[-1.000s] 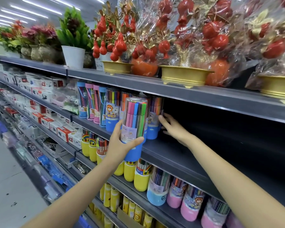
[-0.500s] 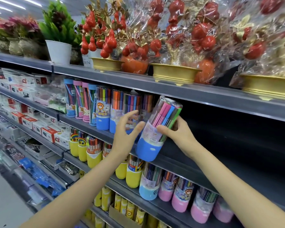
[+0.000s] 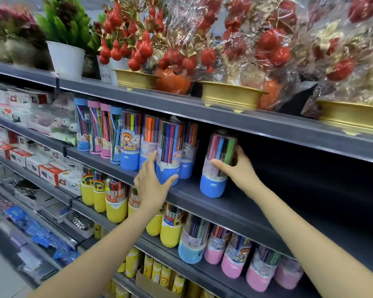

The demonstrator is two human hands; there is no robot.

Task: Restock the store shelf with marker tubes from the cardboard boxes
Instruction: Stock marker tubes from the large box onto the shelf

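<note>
On the dark middle shelf (image 3: 241,208), a blue-based marker tube (image 3: 215,166) stands upright, apart from the row of tubes to its left. The right hand (image 3: 238,168) reaches in from the right with its arm stretched forward, thumb across the tube's front and fingers curled round its far side, gripping it at mid-height. The left hand (image 3: 152,186) is raised with fingers straight and thumb spread, its palm against the blue base of the nearest tube in the row (image 3: 170,151), holding nothing. Gold pots of wrapped red fruit ornaments (image 3: 230,94) sit on the shelf above.
</note>
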